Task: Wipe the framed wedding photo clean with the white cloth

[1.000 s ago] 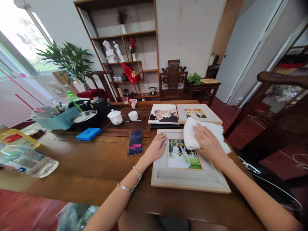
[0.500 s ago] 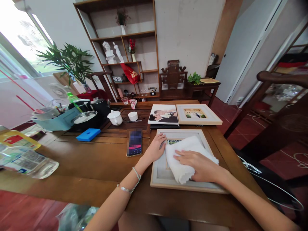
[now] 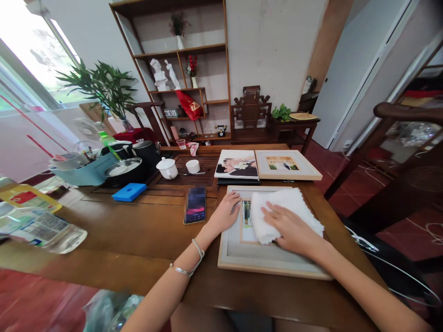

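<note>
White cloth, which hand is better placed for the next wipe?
Probably right: the right hand lies on the white cloth; the left hand rests on the left side of the picture frame.

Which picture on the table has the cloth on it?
The near framed picture, partly covered by the white cloth under the right hand. The frameless picture and far framed picture are uncovered.
</note>
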